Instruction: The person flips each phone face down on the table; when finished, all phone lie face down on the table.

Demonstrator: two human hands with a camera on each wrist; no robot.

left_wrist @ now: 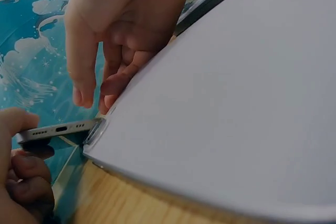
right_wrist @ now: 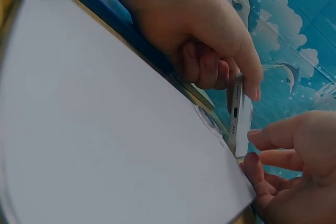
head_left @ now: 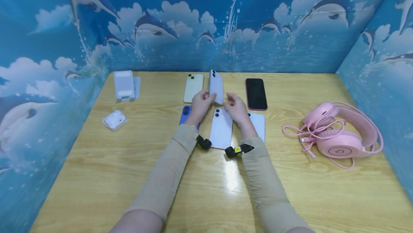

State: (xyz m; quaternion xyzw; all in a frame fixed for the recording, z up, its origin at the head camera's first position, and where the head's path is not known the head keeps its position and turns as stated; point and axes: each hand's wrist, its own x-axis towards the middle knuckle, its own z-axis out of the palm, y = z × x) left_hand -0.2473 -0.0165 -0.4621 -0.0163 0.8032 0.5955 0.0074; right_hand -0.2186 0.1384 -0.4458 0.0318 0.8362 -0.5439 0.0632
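A pale lavender phone [head_left: 216, 86] stands tilted near the back middle of the table. My left hand [head_left: 200, 107] pinches its lower left edge between thumb and fingers; the port edge [left_wrist: 60, 129] shows in the left wrist view. Close to the opposite edge, my right hand [head_left: 236, 109] has loosely bent fingers [right_wrist: 275, 132]; whether they touch the phone is unclear. Nearer me lies a whitish phone [head_left: 221, 129], back up. A blue phone [head_left: 185, 114] is partly hidden by my left hand, and a white phone [head_left: 258, 125] partly by my right.
A pale green phone [head_left: 193, 88] lies left of the held one, a black-screened phone [head_left: 256, 94] to the right. Pink headphones [head_left: 343, 136] with a loose cable occupy the right side. At left are a pale stand [head_left: 124, 84] and a small white wrapped item [head_left: 114, 119].
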